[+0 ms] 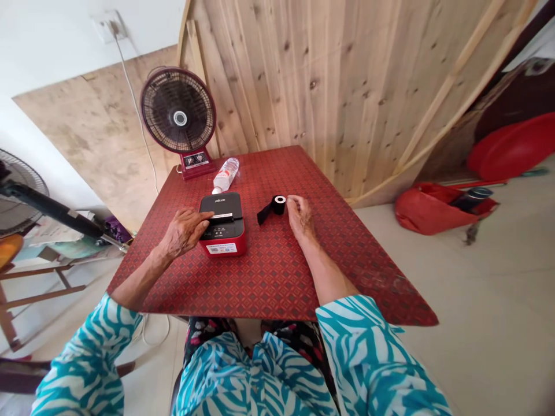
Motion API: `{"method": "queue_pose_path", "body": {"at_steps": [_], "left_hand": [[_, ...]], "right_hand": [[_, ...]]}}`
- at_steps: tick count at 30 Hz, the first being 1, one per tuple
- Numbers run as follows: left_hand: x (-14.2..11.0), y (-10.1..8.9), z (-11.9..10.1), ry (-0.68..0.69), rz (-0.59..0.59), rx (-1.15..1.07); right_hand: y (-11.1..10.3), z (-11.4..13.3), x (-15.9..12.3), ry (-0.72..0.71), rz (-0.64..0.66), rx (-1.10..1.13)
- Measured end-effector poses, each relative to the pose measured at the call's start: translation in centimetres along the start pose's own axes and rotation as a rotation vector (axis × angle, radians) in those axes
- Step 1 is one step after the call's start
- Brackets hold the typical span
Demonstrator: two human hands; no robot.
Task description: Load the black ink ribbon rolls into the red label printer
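Currently: black tape roll (pixel 279 204), tail (pixel 263 215) trailing left twd label printer (pixel 223 236) on red desk (pixel 277 277); R hand (pixel 300 218) nearer, fingers (pixel 295 201) together just right of roll. L hand (pixel 184 232) flat on printer top, fingers (pixel 203 218) slightly apart.

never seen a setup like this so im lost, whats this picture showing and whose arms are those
This is one picture from a camera worn on a person's head, looking down at their own arms. The left hand rests on a small black and red box, probably a label printer, with its fingers at a slot on top. The right hand is beside a black roll with a strip trailing from it. The red patterned table also holds a plastic water bottle lying on its side and a desk fan.
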State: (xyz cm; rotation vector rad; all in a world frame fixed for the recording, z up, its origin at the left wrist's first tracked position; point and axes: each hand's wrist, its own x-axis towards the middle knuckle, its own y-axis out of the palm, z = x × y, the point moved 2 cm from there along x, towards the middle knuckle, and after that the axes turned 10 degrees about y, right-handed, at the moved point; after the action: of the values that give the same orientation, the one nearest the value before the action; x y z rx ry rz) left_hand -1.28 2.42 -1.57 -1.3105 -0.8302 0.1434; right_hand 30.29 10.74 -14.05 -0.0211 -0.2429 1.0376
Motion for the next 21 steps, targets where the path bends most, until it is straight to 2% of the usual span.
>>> {"method": "queue_pose_path", "body": {"at_steps": [5,10,12,15,17,19,21], "left_hand": [[0.7,-0.2,0.4,0.022,0.023,-0.001],[2.4,-1.4,2.6,0.0,0.009,-0.008],[3.2,-1.8,3.7,-0.011,-0.023,-0.006],[4.1,-1.7,5.0,-0.001,-0.041,-0.049],[4.4,-1.3,5.5,-0.002,-0.051,-0.084],[4.6,-1.0,5.7,-0.013,-0.074,-0.1],[4.6,-0.7,5.8,-0.021,-0.092,-0.104]], "right_hand": [[0.0,0.1,-0.1,0.015,0.021,0.004],[-0.2,0.4,0.0,0.001,0.01,-0.001],[-0.5,1.5,-0.4,-0.04,-0.027,-0.003],[-0.8,4.8,-2.3,-0.187,-0.023,-0.004],[-0.2,7.6,-4.3,-0.304,0.133,-0.036],[1.1,10.3,-6.5,-0.454,0.403,-0.123],[2.5,12.2,-7.8,-0.518,0.543,-0.284]]}}
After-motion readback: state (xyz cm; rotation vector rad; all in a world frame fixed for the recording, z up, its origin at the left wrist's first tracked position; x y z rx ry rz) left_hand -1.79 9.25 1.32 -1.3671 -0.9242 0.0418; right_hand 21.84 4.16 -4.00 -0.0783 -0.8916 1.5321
